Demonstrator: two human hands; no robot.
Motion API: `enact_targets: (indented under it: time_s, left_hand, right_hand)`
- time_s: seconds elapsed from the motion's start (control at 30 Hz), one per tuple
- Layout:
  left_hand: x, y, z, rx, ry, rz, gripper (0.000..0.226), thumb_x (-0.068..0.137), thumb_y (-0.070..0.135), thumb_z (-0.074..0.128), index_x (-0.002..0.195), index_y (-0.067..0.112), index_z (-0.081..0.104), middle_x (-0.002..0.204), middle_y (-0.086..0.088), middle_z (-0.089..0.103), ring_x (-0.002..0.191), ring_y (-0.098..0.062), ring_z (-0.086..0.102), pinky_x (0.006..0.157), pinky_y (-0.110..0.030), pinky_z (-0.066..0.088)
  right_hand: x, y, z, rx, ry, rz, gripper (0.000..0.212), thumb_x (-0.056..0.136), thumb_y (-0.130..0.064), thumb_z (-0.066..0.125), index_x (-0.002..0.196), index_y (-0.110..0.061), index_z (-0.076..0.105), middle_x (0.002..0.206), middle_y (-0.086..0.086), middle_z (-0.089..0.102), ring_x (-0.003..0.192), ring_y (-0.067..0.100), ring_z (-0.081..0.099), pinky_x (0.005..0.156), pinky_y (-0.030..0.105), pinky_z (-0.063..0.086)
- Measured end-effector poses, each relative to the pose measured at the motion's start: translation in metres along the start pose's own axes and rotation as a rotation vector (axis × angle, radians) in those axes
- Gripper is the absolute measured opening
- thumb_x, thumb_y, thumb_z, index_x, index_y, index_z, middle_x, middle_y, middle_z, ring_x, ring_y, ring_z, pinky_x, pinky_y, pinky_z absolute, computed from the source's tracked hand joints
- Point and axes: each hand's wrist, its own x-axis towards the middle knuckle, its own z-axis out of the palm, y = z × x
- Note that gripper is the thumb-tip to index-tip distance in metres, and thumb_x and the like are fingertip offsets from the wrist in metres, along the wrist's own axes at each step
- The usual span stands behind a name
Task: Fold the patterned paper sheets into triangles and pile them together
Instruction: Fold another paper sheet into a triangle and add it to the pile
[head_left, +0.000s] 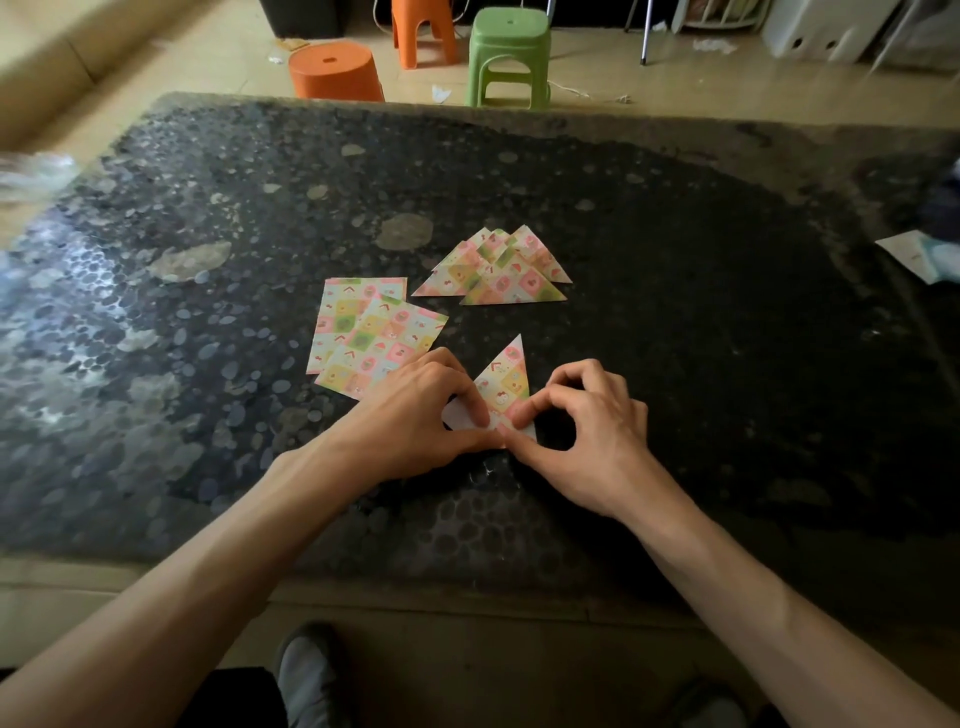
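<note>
A patterned paper sheet (506, 376), folded into a triangle with its tip pointing away from me, lies on the dark table near the front. My left hand (415, 410) pinches its near left corner, where a white underside shows. My right hand (587, 426) pinches the near edge beside it, thumb and forefinger curled onto the paper. A pile of folded triangles (498, 270) lies further back. Flat unfolded sheets (363, 332) are stacked to the left of my hands.
The dark speckled table (701, 312) spreads wide on all sides. White paper scraps (919, 254) lie at its right edge. Beyond the far edge stand two orange stools (335, 70) and a green stool (509, 52). My shoes (306, 675) show below the table's front edge.
</note>
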Motion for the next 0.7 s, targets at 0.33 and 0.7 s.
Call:
enact_targets:
  time_s: [0.33,0.7]
  left_hand:
    - [0.0,0.002,0.005,0.002,0.026,-0.026,0.029,0.077,0.067,0.073,0.088,0.041,0.068,0.115,0.016,0.049,0.11,-0.003,0.048,0.091,-0.031,0.049]
    - [0.003,-0.002,0.006,0.002,0.009,-0.028,0.024,0.077,0.062,0.077,0.087,0.043,0.067,0.113,0.017,0.046,0.107,-0.001,0.045,0.09,-0.027,0.045]
  right_hand:
    - [0.002,0.006,-0.009,0.029,-0.044,-0.018,0.013,0.086,-0.051,0.076,0.097,-0.046,0.07,0.124,-0.017,0.037,0.131,0.005,0.03,0.102,0.029,0.02]
    - [0.004,0.005,-0.017,0.053,-0.103,-0.004,0.019,0.09,-0.037,0.078,0.106,-0.045,0.072,0.13,-0.017,0.039,0.136,0.008,0.031,0.104,0.029,0.021]
